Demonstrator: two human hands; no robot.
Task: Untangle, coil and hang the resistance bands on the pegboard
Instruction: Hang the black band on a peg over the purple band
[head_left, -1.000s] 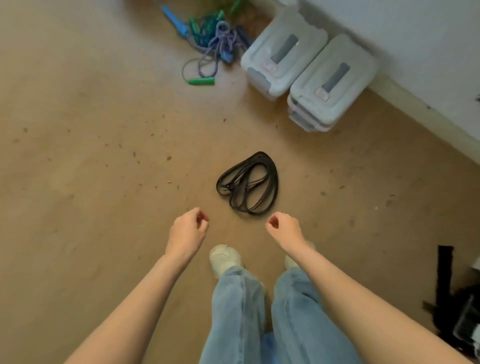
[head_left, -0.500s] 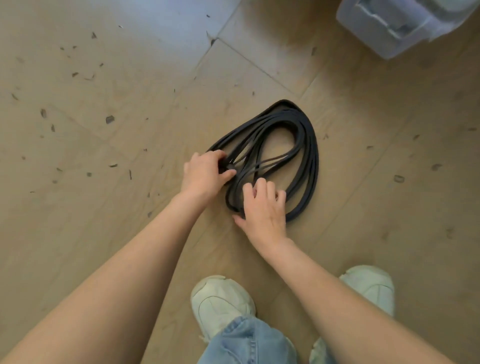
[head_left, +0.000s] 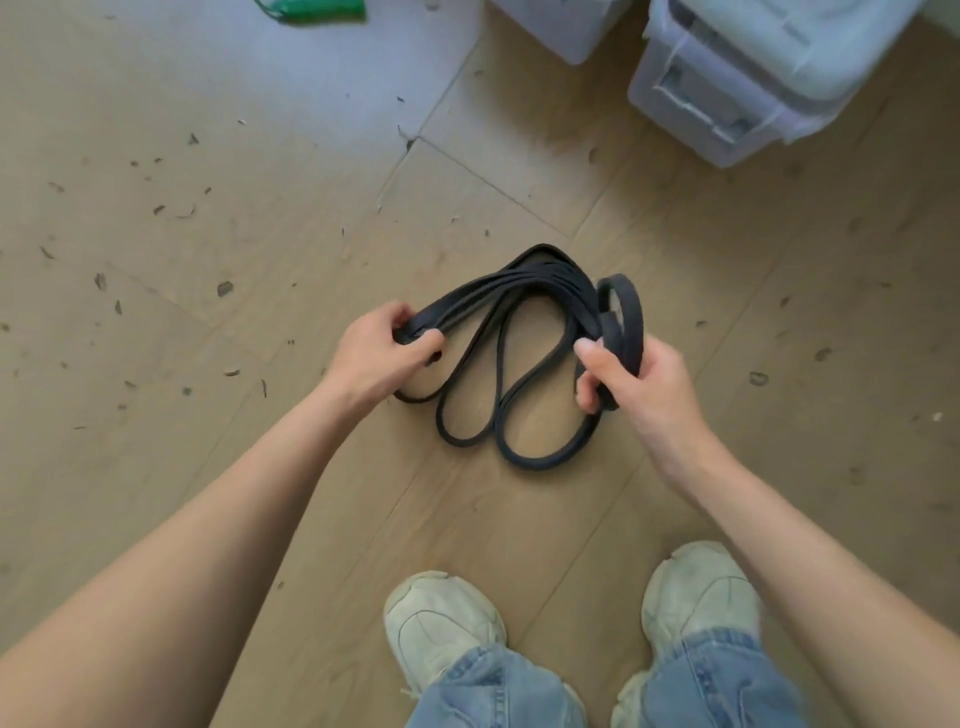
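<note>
Black bands (head_left: 511, 364) held low over the floor (head_left: 260, 260), lower loops hanging toward it. Left hand (head_left: 376, 358) clenched on one bunched end; right hand (head_left: 631, 382) clenched on several strands. Recommend: separate loops gradually, feeding slack, never yanking crossings tight.

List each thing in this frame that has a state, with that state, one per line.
black resistance bands: tangled bundle, gripped at both ends, loops hanging down between the hands
left hand: closed on the bundle's left end
right hand: closed on the bundle's right end
storage bins: on the floor, lids on
green handle: lying on the floor, untouched
</note>
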